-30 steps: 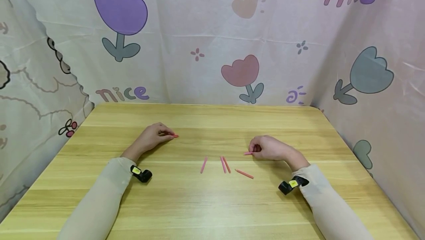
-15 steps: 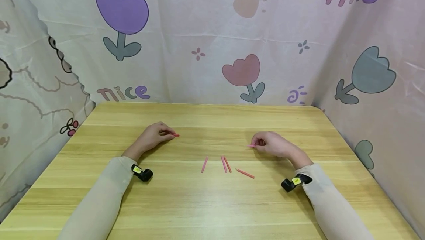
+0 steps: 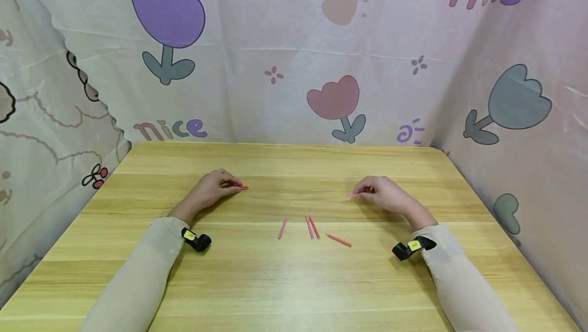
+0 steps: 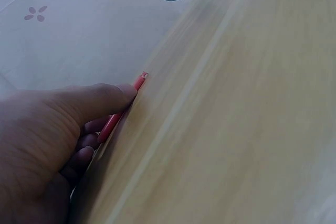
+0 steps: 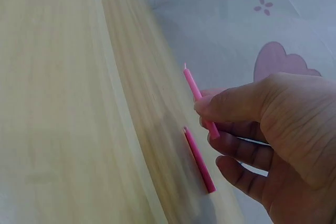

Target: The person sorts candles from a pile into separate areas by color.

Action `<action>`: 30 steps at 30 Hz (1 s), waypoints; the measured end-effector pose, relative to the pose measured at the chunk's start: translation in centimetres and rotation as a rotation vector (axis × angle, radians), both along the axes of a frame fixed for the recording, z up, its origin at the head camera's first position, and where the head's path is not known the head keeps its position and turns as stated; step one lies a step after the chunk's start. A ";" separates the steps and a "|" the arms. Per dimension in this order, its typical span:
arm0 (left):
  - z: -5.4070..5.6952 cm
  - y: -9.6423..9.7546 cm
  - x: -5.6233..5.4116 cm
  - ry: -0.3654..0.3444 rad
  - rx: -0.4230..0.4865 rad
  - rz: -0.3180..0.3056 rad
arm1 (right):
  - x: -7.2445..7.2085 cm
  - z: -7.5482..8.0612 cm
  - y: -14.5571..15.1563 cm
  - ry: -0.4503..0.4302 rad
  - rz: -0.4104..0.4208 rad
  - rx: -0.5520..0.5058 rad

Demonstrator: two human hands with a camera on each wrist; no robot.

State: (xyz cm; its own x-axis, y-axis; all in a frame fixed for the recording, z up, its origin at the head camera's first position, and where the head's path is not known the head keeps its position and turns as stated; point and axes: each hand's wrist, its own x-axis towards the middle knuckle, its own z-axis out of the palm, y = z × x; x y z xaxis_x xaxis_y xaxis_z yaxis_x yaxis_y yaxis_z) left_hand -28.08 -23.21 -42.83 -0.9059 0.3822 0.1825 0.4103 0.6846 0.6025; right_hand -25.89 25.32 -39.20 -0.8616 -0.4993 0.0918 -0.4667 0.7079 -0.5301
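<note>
Left side: my left hand (image 3: 213, 189) is low over the pale wood-grain table (image 3: 257, 281), thumb and fingertips pinching a thin, smooth red stick (image 4: 112, 124). One pale, rough end pokes past the thumb. Cannot tell whether the stick touches the wood.

Right side: my right hand (image 3: 381, 194) has a slim, bright pink, candle-like stick (image 5: 192, 81) pinched between thumb and fingertips, held aslant, a fine wick-like point at its upper end. Other fingers bent loosely beneath. Seen from the right wrist, a deeper pink straight stick (image 5: 199, 161) lies on the wood just beside those fingers, touched by none of them. Cannot pick it out from the head.

Between the hands, nearer to me, four loose pieces on the wood. Leftmost, alone: a thin pink rod (image 3: 282, 228). Then a pair, far ends drawn close, near ends spread: a pale pink rod (image 3: 310, 228) and a coral-red rod (image 3: 314, 228); contact unclear. Rightmost, more nearly crosswise: an orange-red rod (image 3: 338, 240) with a narrow tip at its left end.

Beige fabric sleeves (image 3: 133, 276) on both arms; a small black wrist camera (image 3: 200, 243) with yellow label at each cuff. Behind the far edge, a whitish cloth backdrop (image 3: 257, 15) printed with tulips.
</note>
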 end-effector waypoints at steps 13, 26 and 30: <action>0.1 0.1 0.1 -0.004 0.000 0.013 | -1.1 -0.7 1.7 0.024 -0.067 -0.075; 1.5 1.4 0.5 -0.019 -0.009 0.074 | -1.6 -1.6 2.0 0.085 -0.081 -0.087; 2.0 2.1 0.9 -0.026 -0.002 0.055 | -1.6 -1.7 2.1 0.081 -0.088 -0.092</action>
